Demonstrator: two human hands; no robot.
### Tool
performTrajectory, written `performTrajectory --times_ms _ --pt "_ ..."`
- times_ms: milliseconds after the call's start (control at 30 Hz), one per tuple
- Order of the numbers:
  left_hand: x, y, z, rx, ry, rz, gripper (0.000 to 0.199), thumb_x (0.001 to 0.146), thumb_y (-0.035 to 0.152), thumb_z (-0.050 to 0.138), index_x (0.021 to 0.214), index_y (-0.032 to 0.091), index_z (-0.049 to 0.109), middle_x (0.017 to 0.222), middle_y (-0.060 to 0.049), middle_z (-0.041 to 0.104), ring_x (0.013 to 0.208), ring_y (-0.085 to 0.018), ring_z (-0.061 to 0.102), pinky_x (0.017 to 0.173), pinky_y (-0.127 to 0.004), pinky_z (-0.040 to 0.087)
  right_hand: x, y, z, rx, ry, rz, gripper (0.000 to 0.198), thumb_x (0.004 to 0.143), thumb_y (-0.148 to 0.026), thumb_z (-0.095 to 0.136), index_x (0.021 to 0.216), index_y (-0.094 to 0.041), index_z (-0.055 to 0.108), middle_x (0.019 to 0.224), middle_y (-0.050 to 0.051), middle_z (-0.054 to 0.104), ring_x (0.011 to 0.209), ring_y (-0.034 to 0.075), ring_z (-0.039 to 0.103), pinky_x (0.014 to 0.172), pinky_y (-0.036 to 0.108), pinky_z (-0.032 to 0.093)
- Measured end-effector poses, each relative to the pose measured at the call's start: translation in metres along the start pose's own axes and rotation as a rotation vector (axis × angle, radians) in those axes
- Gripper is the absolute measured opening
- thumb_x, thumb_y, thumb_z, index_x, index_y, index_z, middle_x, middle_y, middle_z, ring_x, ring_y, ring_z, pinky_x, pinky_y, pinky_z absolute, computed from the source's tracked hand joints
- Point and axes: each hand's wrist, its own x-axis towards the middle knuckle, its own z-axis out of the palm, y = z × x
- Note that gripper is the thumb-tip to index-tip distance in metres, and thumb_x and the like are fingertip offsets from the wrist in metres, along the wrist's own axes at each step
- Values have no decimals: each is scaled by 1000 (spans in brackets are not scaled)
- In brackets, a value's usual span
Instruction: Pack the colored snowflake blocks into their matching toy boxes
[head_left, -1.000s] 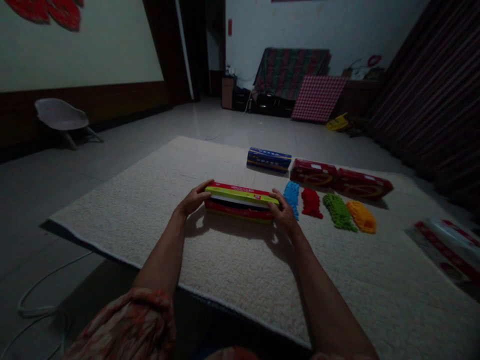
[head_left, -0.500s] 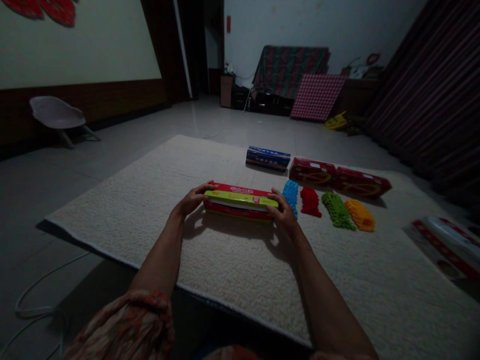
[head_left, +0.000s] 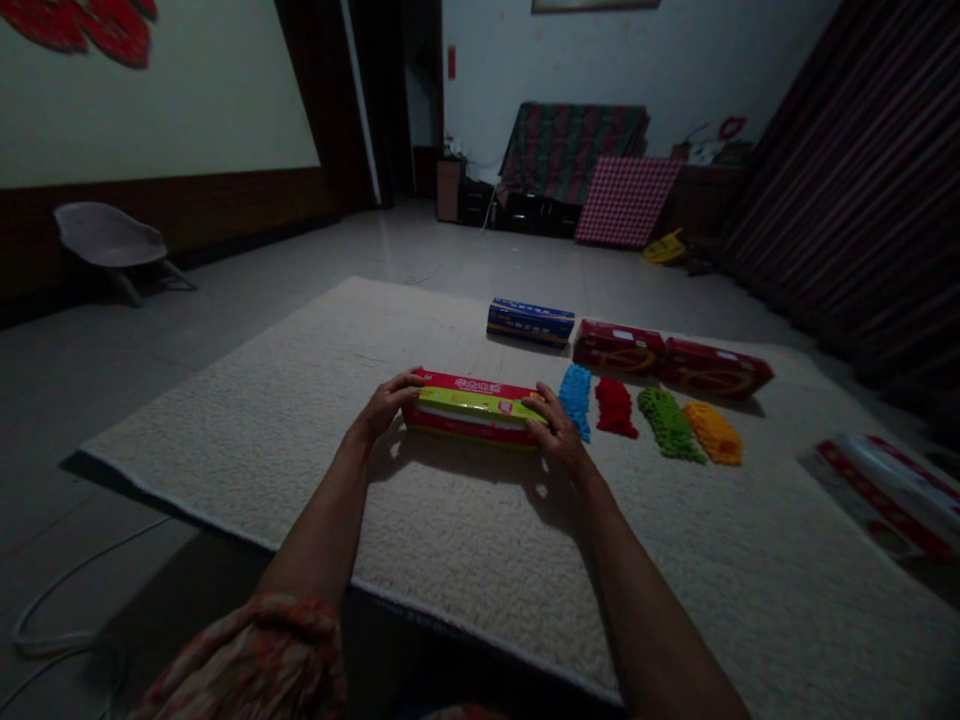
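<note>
Running crosswise | red-green box, long axis | right end nearer

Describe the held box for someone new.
Find the cream textured mat. Near its middle, left hand and right hand hold a long, glossy red-and-lime box by its ends. Its lime band sets it apart from the oblong blue box and dark-red boxes farther back.

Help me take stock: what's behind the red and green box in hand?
Beyond the red and green box, across the pale mat, sit a blue box and, farther right, two dark red packs. The mat against the held box's back is hidden.
</note>
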Motion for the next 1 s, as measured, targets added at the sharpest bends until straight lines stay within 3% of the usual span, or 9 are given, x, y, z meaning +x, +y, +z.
performTrajectory --times_ms 167,433,567,700,800,1000 --pt "-3 0 7 -22 37 15 21 60 30 79 80 22 77 148 -11 61 138 -37 54 117 -46 40 -2 1 3 5 18 18 38 92 -55 58 113 -30 78 162 5 47 151 30 41 129 52 24" --pt "-4 6 19 11 60 19 28 58 23 66 84 20 77 150 -13 59 141 -40 50 119 -50 39 1 2 12 -70 76 -1 30 87 -40 56 105 -27 75 159 7 50 149 30 43 126 51 28" --pt "-3 7 22 120 67 36 32 57 19 64 85 20 78 147 -12 62 145 -42 45 123 -53 32 8 -16 12 -327 35 -121 26 85 -30 56 101 -25 76 150 11 57 145 36 43 123 59 28" --pt "-1 3 20 209 53 61 38 60 22 61 93 19 78 151 -12 59 147 -40 44 125 -53 30 11 -38 18 -565 -93 -178 27 93 -32 55 109 -24 75 142 14 63 134 39 49 111 65 36" --pt "0 3 18 322 19 77 44 62 26 57 101 19 76 155 -12 55 149 -37 43 126 -52 31 11 -43 20 -619 -129 -192 32 98 -32 52 118 -20 73 143 17 62 131 37 51 106 61 43" --pt "-2 15 18 668 -87 237 48 72 36 61 114 17 74 158 -16 50 151 -38 41 123 -51 37 11 -36 20 -620 -122 -248 29 99 -31 53 116 -21 75 136 16 65 129 33 54 109 55 45"
